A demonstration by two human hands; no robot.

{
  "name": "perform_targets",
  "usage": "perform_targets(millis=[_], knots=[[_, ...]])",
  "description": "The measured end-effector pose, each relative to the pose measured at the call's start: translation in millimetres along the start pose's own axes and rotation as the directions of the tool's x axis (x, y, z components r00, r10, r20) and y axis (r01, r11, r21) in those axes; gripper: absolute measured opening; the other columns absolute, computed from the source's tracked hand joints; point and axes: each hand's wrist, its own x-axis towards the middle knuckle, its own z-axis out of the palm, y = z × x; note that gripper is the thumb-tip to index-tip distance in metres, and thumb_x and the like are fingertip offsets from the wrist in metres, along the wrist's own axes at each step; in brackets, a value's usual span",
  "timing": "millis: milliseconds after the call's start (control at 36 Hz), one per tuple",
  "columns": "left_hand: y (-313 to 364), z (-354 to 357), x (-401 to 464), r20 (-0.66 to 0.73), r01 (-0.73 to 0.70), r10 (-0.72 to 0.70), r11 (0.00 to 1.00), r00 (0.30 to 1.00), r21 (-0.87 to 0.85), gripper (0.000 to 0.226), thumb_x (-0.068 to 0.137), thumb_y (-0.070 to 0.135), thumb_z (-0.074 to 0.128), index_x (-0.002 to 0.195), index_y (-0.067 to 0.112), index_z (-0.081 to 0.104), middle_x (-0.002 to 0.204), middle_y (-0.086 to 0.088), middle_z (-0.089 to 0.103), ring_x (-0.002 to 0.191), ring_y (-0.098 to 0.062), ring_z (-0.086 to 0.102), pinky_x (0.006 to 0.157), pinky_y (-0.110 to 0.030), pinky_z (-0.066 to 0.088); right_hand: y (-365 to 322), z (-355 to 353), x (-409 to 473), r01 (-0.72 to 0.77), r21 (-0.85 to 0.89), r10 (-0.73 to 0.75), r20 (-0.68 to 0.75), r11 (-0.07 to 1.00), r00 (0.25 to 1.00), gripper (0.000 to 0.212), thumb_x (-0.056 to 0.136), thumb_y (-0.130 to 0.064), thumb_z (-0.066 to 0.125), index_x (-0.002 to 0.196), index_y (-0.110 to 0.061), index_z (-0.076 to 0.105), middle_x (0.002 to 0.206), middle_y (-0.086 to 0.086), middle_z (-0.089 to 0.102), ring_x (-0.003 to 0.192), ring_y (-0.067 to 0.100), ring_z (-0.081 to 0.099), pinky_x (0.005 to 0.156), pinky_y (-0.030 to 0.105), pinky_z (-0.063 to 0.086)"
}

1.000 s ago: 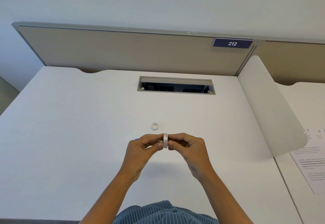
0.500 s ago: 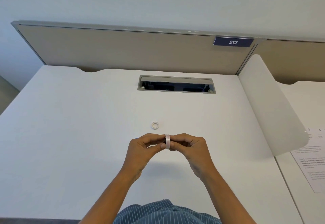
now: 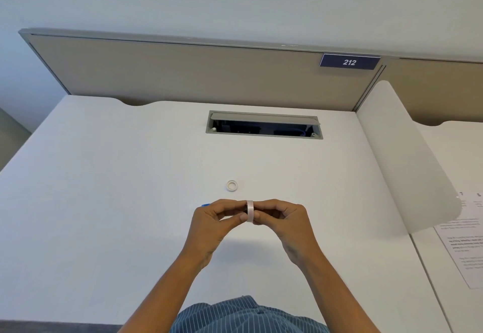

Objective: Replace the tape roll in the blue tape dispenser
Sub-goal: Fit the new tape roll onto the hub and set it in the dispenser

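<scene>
Above the white desk [image 3: 104, 202] I hold a pale tape roll [image 3: 250, 211] edge-on, pinched between both hands. My left hand [image 3: 213, 224] grips its left face and my right hand [image 3: 283, 224] grips its right face. A sliver of the blue tape dispenser [image 3: 205, 205] peeks out behind my left hand's knuckles; the rest of it is hidden. A small white ring, an empty tape core [image 3: 232, 185], lies flat on the desk just beyond my hands.
A grey cable hatch [image 3: 264, 125] stands open at the back of the desk. A tan partition [image 3: 183, 76] with a "212" label [image 3: 349, 62] runs behind. A white curved divider [image 3: 400, 160] borders the right side, with a printed sheet [image 3: 465, 246] beyond it.
Both hands with the tape roll have risen slightly away from me. The grip looks the same and the small ring on the desk has not moved.
</scene>
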Motion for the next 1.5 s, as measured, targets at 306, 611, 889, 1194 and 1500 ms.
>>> perform_targets(millis=[306, 611, 889, 1194, 1500], knots=[[-15, -8, 3, -0.02, 0.047, -0.047, 0.999, 0.999, -0.006, 0.026, 0.089, 0.014, 0.082, 0.114, 0.024, 0.082, 0.109, 0.006, 0.083, 0.108, -0.006, 0.076, 0.085, -0.027, 0.058, 7, 8, 5, -0.043, -0.046, 0.044, 0.004, 0.998, 0.999, 0.024, 0.088, 0.0, 0.082, 0.107, -0.013, 0.084, 0.1, 0.01, 0.084, 0.094, 0.033, 0.08, 0.095, 0.047, 0.064], [-32, -26, 7, -0.082, 0.119, -0.12, 0.993, 0.989, -0.011, 0.027, 0.088, 0.011, 0.083, 0.11, 0.026, 0.082, 0.103, 0.008, 0.084, 0.105, -0.012, 0.078, 0.092, -0.035, 0.064, 18, 29, 18, -0.068, -0.184, 0.073, 0.021, 0.981, 0.997, 0.027, 0.091, -0.001, 0.079, 0.112, -0.019, 0.08, 0.101, 0.0, 0.084, 0.083, 0.025, 0.082, 0.084, 0.031, 0.064], [-34, -46, 13, -0.118, 0.102, -0.108, 0.993, 0.987, -0.057, 0.026, 0.09, 0.01, 0.079, 0.115, 0.018, 0.08, 0.103, 0.002, 0.084, 0.099, -0.02, 0.08, 0.079, -0.021, 0.063, 14, 51, 31, -0.011, -0.229, 0.038, 0.115, 0.973, 0.993, 0.029, 0.094, -0.01, 0.079, 0.117, -0.026, 0.077, 0.106, 0.006, 0.079, 0.089, 0.024, 0.079, 0.074, 0.018, 0.059], [-43, -63, 25, -0.132, 0.156, -0.169, 0.982, 0.977, -0.101, 0.024, 0.091, 0.014, 0.08, 0.115, 0.018, 0.08, 0.106, -0.001, 0.084, 0.096, -0.024, 0.081, 0.096, -0.046, 0.064, 29, 66, 48, 0.045, -0.283, 0.018, 0.218, 0.958, 0.976, 0.061, 0.076, 0.008, 0.085, 0.126, -0.026, 0.073, 0.124, -0.009, 0.071, 0.098, 0.017, 0.073, 0.085, 0.038, 0.066], [-52, -64, 37, -0.117, 0.188, -0.2, 0.977, 0.973, -0.101, 0.024, 0.09, 0.02, 0.081, 0.114, 0.02, 0.08, 0.104, 0.0, 0.084, 0.1, -0.024, 0.08, 0.096, -0.048, 0.064, 43, 80, 62, 0.131, -0.424, -0.053, 0.191, 0.896, 0.98, 0.054, 0.076, -0.004, 0.092, 0.123, -0.024, 0.075, 0.116, -0.009, 0.074, 0.091, 0.015, 0.072, 0.083, 0.033, 0.064]])
